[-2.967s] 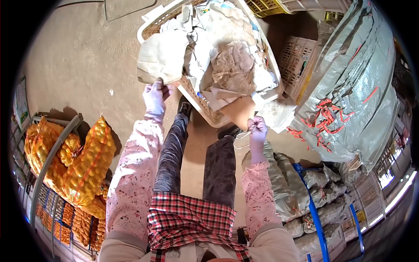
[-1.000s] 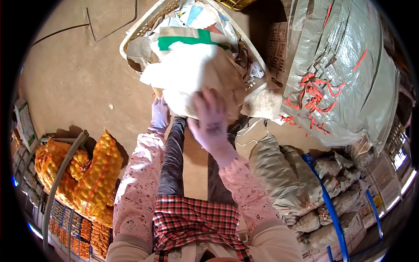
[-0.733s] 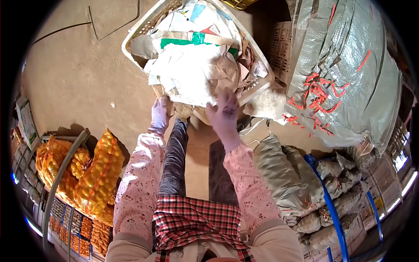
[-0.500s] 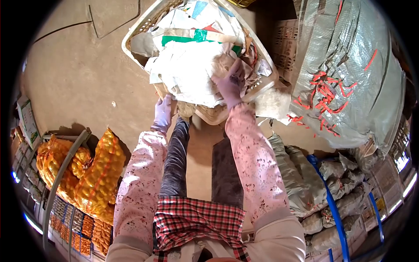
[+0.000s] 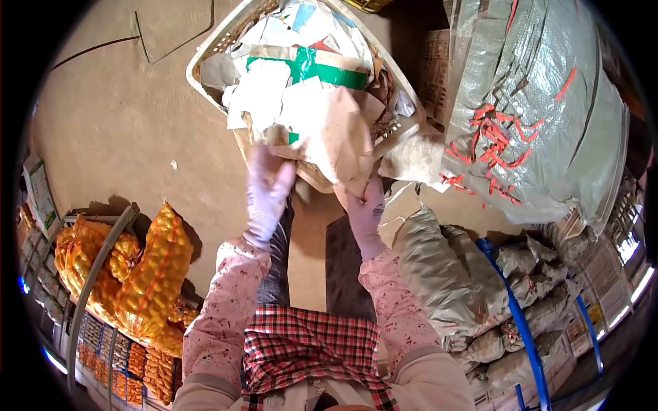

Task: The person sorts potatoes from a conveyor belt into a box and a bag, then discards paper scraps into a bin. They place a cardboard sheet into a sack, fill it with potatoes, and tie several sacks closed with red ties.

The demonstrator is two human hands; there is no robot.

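Here's the brown sheet (image 5: 340, 130), lying at a slant over the near part of the heap in the crate (image 5: 226, 44), its lower end drawn down past the rim. The right hand (image 5: 367, 209) has that lower end pinched between thumb and fingers. Over on the other side, the left hand (image 5: 266, 195) is spread, thumb out from the fingers, at the near edge of the papers; it's blurred, so I can't tell whether the fingertips touch anything.

Under and around the sheet it's all loose layers: white paper (image 5: 266, 85) to the left, green tape (image 5: 346, 77) across the heap behind it. That's where trouble could come from. A sharp pull by the right hand could drag the neighbouring layers along and tip them over the near rim, since the left hand has no clear hold on them. The sheet is creased, and with the pinch at one end only, it could tear there or fold back on itself. Down by the right hand, the pale string (image 5: 392, 198) lies close enough to snag a finger.

Off to the right, a scrap (image 5: 415, 161) lies beside the crate, near the big bag (image 5: 548, 137) scattered with red strips (image 5: 495, 137); a wide sweep that way could brush those strips off.
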